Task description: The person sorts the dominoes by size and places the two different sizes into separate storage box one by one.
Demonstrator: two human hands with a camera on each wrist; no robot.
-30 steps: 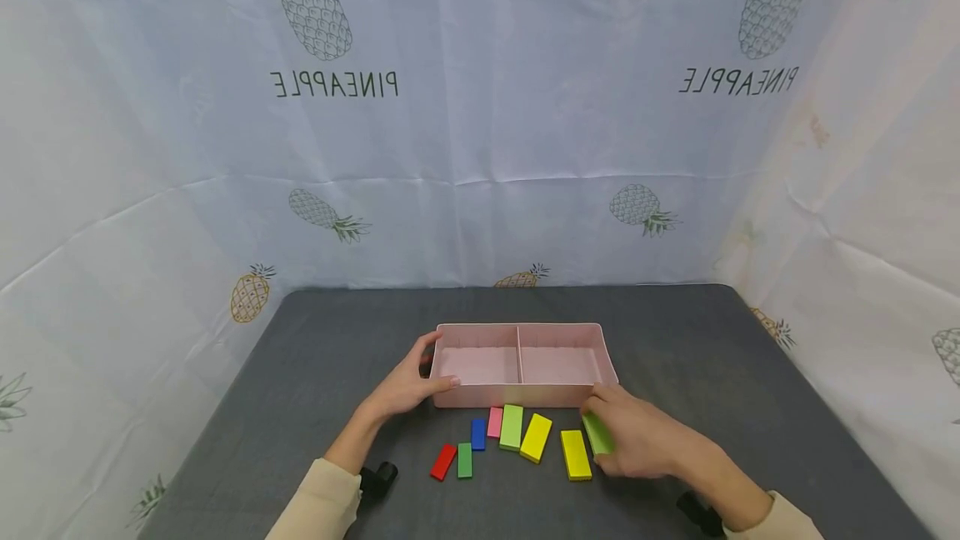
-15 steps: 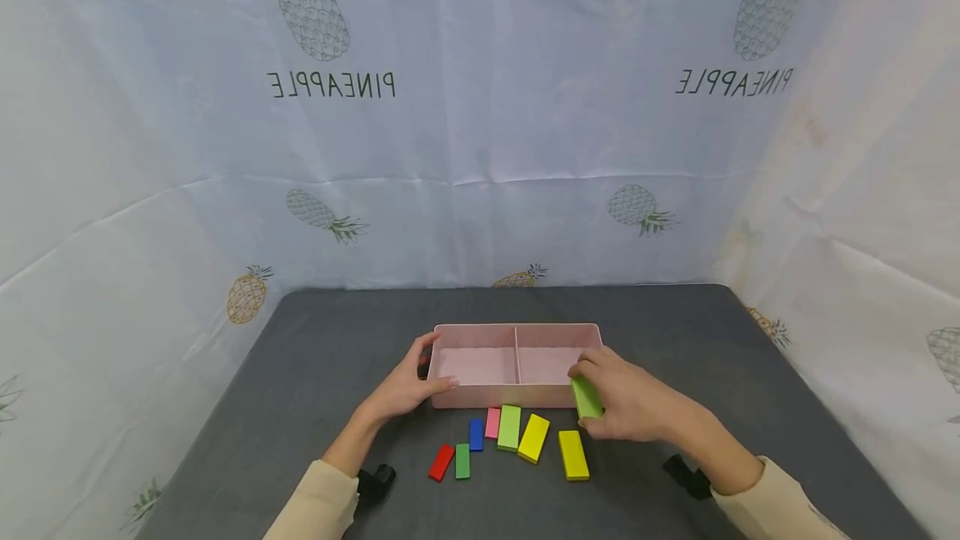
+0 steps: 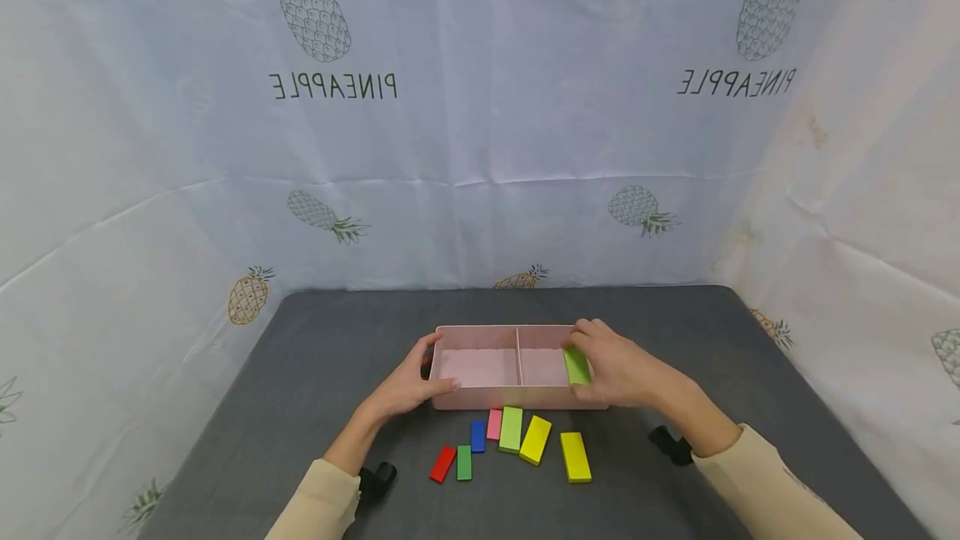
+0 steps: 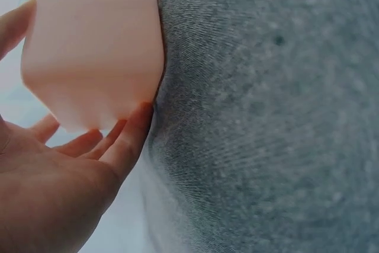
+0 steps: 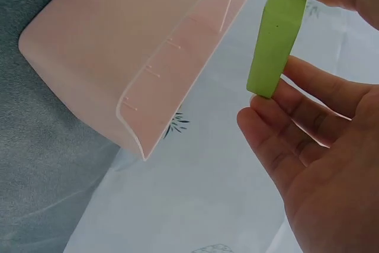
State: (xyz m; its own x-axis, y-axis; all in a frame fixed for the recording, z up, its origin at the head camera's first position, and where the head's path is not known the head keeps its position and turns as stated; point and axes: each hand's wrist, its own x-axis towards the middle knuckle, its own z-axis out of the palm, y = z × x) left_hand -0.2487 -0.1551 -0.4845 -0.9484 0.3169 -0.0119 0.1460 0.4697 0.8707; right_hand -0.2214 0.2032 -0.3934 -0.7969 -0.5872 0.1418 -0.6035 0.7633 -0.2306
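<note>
A pink two-compartment box stands on the dark table. My left hand holds it by its left end, thumb at the front side and fingers along the end wall. The left wrist view shows those fingers against the wall of the box. Between thumb and fingertips my right hand pinches a light green block. In the head view this block overlaps the right compartment near its right end; the right wrist view has it above the rim. Both compartments show a bare pink floor where they are visible.
In front of the box lie a red block, a green block, a blue block, a pink block, another light green block and two yellow blocks. A pineapple-print cloth hangs behind the table.
My right hand has lifted the light green block from the table in front of the box and carried it away from me, over the right compartment. The left hand stays on the box.
</note>
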